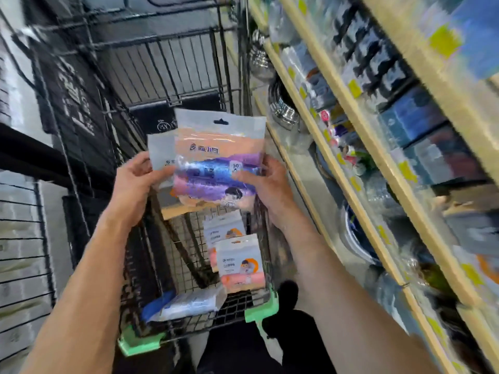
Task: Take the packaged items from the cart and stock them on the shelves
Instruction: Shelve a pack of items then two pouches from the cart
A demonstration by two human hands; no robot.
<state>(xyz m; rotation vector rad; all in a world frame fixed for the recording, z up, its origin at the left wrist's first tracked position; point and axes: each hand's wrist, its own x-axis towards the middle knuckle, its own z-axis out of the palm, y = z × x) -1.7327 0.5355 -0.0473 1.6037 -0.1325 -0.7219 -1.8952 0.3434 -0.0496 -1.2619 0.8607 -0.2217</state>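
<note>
At frame centre, left hand [135, 176] and right hand [266, 179] pinch 2 packets [216, 157] by their side edges; these look light, soft and slippery.

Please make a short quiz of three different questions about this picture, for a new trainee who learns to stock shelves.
1. True or false: both hands hold packets above the cart.
2. Multiple choice: on which side of the person are the shelves? A) left B) right C) behind
3. Fill in: the corner guards on the near edge of the cart are coloured ____.

Key
1. True: the left hand grips a rear packet and the right hand grips the front packet.
2. B
3. green
</note>
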